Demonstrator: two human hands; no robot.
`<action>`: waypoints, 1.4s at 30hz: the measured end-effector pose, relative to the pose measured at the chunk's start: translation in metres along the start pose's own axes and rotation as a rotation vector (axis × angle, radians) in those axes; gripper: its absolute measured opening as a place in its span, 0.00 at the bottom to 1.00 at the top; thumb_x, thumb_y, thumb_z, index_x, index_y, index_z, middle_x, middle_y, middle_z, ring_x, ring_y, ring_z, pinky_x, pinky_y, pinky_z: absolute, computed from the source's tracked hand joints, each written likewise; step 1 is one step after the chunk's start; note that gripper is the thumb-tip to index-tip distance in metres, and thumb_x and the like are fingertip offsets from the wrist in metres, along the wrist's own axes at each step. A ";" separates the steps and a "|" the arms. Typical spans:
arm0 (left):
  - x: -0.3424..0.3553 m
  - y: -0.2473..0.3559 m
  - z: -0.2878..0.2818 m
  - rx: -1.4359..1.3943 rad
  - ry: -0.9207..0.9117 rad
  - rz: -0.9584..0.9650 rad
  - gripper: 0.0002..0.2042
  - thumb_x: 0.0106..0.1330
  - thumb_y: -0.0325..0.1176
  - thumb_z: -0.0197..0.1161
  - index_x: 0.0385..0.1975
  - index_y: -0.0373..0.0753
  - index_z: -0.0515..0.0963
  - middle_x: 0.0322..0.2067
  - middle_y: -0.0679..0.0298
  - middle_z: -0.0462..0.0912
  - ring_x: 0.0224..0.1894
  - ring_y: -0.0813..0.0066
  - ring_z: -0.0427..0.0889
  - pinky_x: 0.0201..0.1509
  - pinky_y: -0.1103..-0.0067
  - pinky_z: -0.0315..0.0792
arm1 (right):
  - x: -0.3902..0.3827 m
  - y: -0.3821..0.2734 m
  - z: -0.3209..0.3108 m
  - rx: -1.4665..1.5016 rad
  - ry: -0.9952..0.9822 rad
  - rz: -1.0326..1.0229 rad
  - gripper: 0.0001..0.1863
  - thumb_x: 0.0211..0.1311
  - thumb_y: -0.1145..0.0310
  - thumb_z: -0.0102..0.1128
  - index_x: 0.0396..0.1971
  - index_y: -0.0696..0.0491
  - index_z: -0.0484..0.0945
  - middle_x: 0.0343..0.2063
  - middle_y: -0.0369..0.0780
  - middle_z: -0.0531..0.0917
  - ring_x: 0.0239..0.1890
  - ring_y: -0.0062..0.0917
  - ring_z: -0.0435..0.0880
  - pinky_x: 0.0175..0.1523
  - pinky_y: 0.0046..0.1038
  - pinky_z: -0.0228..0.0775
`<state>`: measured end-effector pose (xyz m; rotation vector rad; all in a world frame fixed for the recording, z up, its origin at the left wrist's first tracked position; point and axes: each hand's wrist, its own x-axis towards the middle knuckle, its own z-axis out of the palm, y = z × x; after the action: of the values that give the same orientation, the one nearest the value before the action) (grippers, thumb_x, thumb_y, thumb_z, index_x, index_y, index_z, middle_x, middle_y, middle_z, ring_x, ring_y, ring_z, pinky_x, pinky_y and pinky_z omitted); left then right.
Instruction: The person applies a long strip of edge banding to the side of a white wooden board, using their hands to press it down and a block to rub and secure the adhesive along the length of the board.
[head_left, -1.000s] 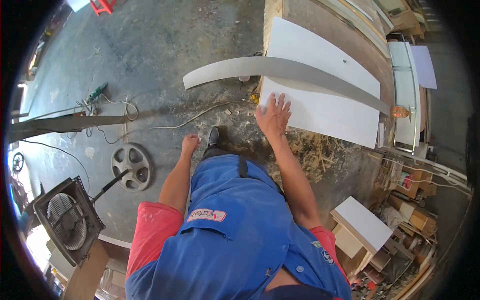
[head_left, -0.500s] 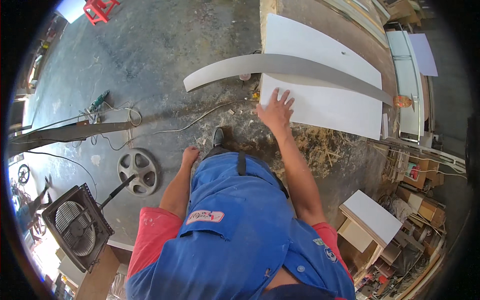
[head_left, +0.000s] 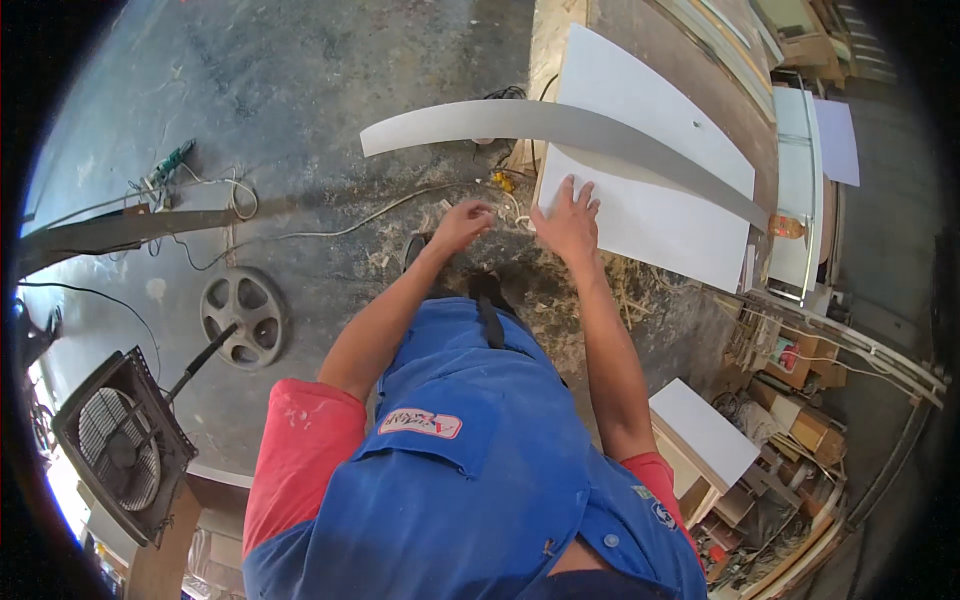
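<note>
My right hand rests on the near left edge of a white panel, its fingers spread over the surface. Across the panel lies a long, curved grey strip, its left end sticking out past the panel over the floor. My left hand hangs in the air left of the panel, loosely open with its fingers bent a little and nothing in it. Under the panel is a brown workbench top.
A pedestal fan with a round base stands at the left. A green power tool and cables lie on the floor. An orange-tinted bottle is beyond the strip's right end. A white-topped box stands at lower right.
My left hand has swung up and right from beside my leg toward the panel. My right hand stays on the panel. The whole view has shifted slightly.
</note>
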<state>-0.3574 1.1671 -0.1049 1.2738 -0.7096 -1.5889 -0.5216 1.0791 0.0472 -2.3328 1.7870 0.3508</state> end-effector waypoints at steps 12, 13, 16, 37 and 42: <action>0.025 0.071 0.068 -0.003 0.051 0.046 0.24 0.59 0.36 0.64 0.53 0.30 0.73 0.37 0.58 0.84 0.36 0.75 0.81 0.41 0.79 0.75 | -0.003 0.032 -0.005 0.074 -0.002 -0.063 0.48 0.52 0.44 0.65 0.68 0.52 0.56 0.67 0.60 0.52 0.66 0.65 0.55 0.63 0.52 0.63; 0.030 0.064 0.068 -0.035 0.035 0.034 0.23 0.58 0.36 0.65 0.52 0.31 0.74 0.36 0.60 0.84 0.35 0.76 0.81 0.41 0.80 0.75 | -0.002 0.053 0.003 0.159 0.058 -0.151 0.47 0.50 0.46 0.67 0.67 0.50 0.58 0.68 0.56 0.54 0.67 0.60 0.55 0.64 0.51 0.61; 0.038 0.059 0.069 -0.124 -0.080 -0.002 0.22 0.61 0.35 0.65 0.53 0.30 0.73 0.31 0.64 0.81 0.32 0.79 0.78 0.36 0.81 0.72 | 0.001 0.077 0.010 0.299 0.109 -0.201 0.45 0.49 0.50 0.70 0.66 0.47 0.61 0.69 0.49 0.56 0.69 0.54 0.55 0.66 0.50 0.58; 0.019 0.023 0.100 0.149 0.187 0.095 0.15 0.60 0.35 0.64 0.39 0.29 0.78 0.25 0.59 0.84 0.26 0.75 0.83 0.30 0.77 0.73 | -0.008 0.055 0.012 0.269 0.082 0.031 0.47 0.50 0.48 0.71 0.69 0.42 0.57 0.72 0.39 0.52 0.72 0.49 0.47 0.61 0.66 0.56; 0.023 0.037 0.088 -0.118 0.071 -0.020 0.14 0.60 0.34 0.64 0.39 0.29 0.78 0.25 0.61 0.84 0.25 0.78 0.80 0.30 0.78 0.71 | -0.001 0.065 0.017 0.297 0.101 -0.043 0.47 0.50 0.50 0.70 0.69 0.42 0.57 0.72 0.42 0.52 0.72 0.51 0.48 0.60 0.64 0.59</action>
<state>-0.4296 1.1217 -0.0563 1.2473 -0.5529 -1.5700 -0.5859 1.0682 0.0308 -2.2079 1.6939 -0.0387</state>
